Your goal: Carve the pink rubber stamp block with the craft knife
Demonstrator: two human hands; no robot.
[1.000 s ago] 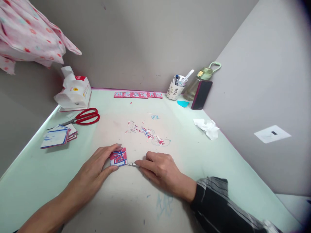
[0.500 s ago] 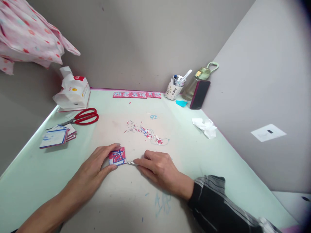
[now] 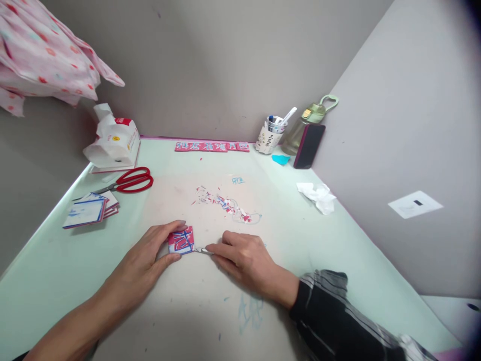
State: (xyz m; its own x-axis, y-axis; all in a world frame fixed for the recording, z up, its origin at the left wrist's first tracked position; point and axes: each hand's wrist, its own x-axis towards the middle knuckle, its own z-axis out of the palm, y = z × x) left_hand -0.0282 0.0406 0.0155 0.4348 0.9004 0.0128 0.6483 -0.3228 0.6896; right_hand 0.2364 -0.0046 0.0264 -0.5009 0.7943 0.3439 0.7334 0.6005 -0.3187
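Observation:
Between the thumb and fingers of my left hand [image 3: 152, 255] is a small square carving block [image 3: 183, 240], red and white on top with blue lines. It lies on the table, pinched at its left side. My right hand [image 3: 244, 253] is closed around a thin metal carving knife [image 3: 203, 250]. The blade's tip meets the block's lower right corner. Most of the handle is hidden in my fingers. Beyond the hands lies a strip of red, white and blue shavings [image 3: 225, 205].
Scissors [image 3: 133, 180], stacked square blocks [image 3: 84, 210] and a tissue pack [image 3: 116, 145] sit left. A row of carved red tiles [image 3: 211, 147] lies at the back. A pen cup [image 3: 269, 138], bottle [image 3: 296, 135], phone [image 3: 309, 146] and crumpled tissue [image 3: 319, 198] stand or lie right.
The knife and right hand have barely shifted at the block's corner. My left hand keeps its hold on the block. The rest looks the same apart from slight camera movement.

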